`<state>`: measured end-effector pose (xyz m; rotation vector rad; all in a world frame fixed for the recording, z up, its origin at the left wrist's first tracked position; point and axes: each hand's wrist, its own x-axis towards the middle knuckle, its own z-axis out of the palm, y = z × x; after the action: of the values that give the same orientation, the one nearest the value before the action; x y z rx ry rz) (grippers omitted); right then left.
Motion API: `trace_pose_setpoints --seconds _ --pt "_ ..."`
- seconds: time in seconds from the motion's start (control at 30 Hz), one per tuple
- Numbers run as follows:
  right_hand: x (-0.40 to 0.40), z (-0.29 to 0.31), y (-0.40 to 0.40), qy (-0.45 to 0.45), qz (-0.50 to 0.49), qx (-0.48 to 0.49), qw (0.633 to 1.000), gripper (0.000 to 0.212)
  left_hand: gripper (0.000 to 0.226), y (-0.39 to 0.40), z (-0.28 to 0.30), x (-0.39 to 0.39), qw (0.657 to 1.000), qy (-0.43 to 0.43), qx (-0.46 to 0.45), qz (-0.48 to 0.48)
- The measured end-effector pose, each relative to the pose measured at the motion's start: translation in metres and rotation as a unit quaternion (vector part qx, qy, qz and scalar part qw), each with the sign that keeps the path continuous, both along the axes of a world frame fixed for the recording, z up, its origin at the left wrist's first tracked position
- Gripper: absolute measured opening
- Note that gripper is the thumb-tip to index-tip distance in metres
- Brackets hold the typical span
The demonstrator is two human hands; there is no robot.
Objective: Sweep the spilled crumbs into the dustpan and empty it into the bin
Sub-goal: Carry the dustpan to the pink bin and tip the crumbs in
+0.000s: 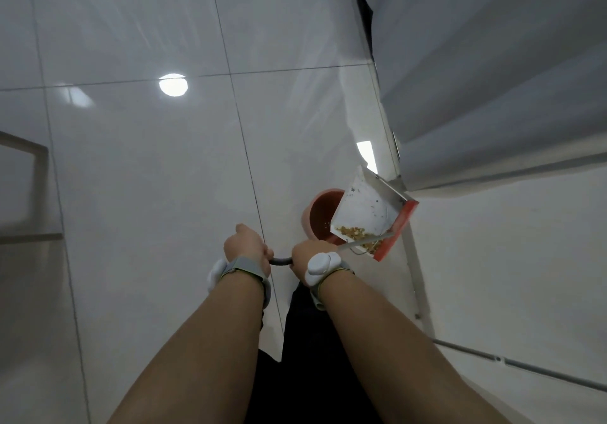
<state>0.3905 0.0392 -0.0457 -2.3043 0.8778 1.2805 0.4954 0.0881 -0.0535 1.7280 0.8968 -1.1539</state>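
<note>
A: Over on the left, lots of bare tile floor (131,160). Then the left hand (247,247) is curled round a dark handle (281,261), right hand (308,257) clamped on it too.

B: Yep, and the dustpan (368,213) is tilted over the pink bin (320,218), crumbs (353,231) piled at its low edge. Wall (509,259) is tight on the right.

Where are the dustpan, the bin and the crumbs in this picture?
dustpan (364,206): head view, on its pale flat inside face.
bin (320,213): head view, on its reddish inner wall.
crumbs (353,231): head view, on the heap at the pan's low edge.
</note>
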Motion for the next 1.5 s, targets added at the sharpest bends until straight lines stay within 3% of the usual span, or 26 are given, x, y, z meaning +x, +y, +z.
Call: trace_pose_setpoints --seconds 0.57,0.8,1.0,1.27,1.5 --pt "0.028 -0.011 0.007 0.026 0.034 -0.017 0.999 0.021 0.033 0.015 -0.039 0.027 0.996 0.065 0.000 0.059" --pt "0.038 -0.002 0.013 0.035 0.050 -0.024 0.998 0.010 0.033 0.023 -0.044 0.033 0.995 0.081 -0.001 0.053" --pt "0.034 -0.003 0.025 0.043 0.046 -0.043 0.997 0.024 0.029 0.036 -0.049 0.030 0.993 0.107 0.002 0.043" --pt "0.033 0.002 0.038 0.043 0.056 -0.038 0.997 0.007 0.032 0.050 -0.048 0.029 0.995 0.094 -0.002 0.043" --pt "0.028 0.021 0.040 0.012 0.070 -0.052 0.996 0.009 0.033 0.047 -0.027 0.032 0.995 0.083 -0.035 0.047"
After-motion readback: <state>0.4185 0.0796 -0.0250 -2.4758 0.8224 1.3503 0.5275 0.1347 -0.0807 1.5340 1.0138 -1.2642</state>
